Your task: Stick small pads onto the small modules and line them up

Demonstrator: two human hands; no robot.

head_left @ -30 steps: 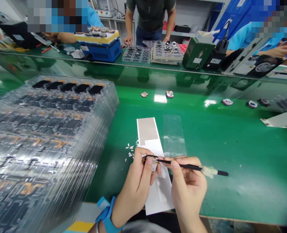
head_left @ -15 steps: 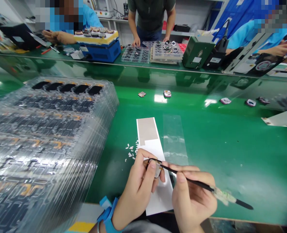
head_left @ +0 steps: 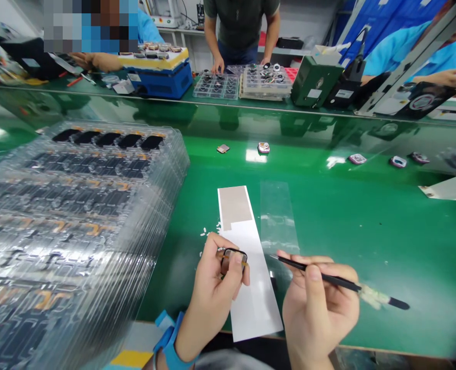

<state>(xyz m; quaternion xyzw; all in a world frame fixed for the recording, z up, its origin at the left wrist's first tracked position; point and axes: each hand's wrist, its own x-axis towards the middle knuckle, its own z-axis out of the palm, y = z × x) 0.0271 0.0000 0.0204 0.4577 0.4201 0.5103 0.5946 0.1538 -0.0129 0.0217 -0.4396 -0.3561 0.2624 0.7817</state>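
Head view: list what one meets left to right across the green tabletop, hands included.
Stack of clear plastic trays, left hand holding a small black-rimmed rectangular part, right hand holding a slim black pointed tool, flat white bar at the right edge.

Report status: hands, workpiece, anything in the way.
Left hand pinching black-rimmed part. Right hand gripping black pointed tool, not touching part. White sheet beneath; nothing visible between.

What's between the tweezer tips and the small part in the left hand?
The head view shows no object in the gap between tweezers and part, just white sheet and a sliver of green tabletop beneath.
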